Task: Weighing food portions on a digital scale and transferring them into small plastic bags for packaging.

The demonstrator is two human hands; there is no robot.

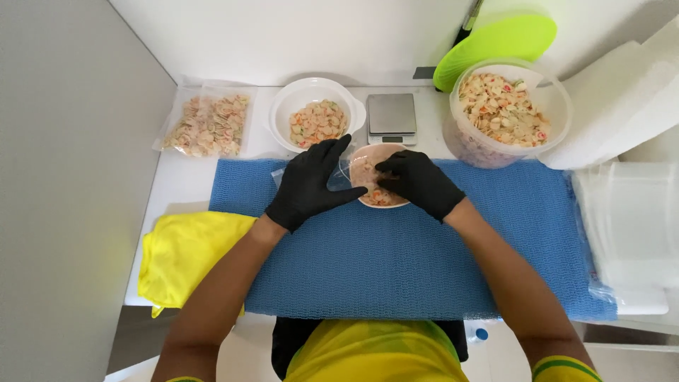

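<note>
Both my hands wear black gloves over a blue mesh mat. My left hand holds a clear plastic bag against the mat, its mouth toward a small pink bowl. My right hand reaches into that bowl, fingers closed among coloured shell-shaped snack pieces. The bowl's middle is hidden under my right hand.
A white bowl of the same pieces stands behind, next to a small kitchen scale. A big clear tub of pieces sits at the back right with a green lid behind. A filled bag lies back left; a yellow cloth at left; stacked clear bags at right.
</note>
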